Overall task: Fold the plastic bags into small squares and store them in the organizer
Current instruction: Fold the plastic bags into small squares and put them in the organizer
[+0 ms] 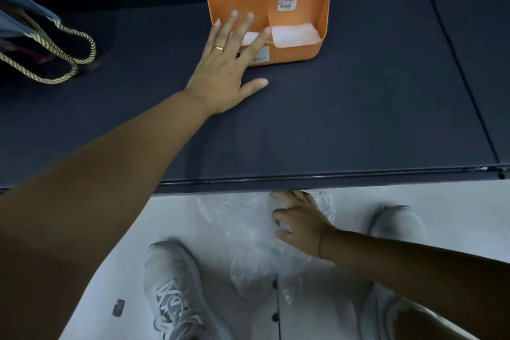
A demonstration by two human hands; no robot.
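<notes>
Left hand [229, 63] is reaching flat, fingers spread, empty, pressing a folded bag [249, 38] into the orange organizer [300, 3] on the tabletop [331, 119], likely seating it. Right hand [300, 223] is half-curled, gripping a loose plastic bag [248, 229] below the edge, probably next.

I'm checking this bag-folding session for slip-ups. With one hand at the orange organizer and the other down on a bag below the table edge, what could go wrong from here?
1. The left hand presses at the front of the organizer; a push could slide or tip it and spill the folded bags.
2. The loose plastic bag lies between the shoes; a step might snag or tear it.
3. The right hand works partly under the table edge, where vision is blocked.
</notes>
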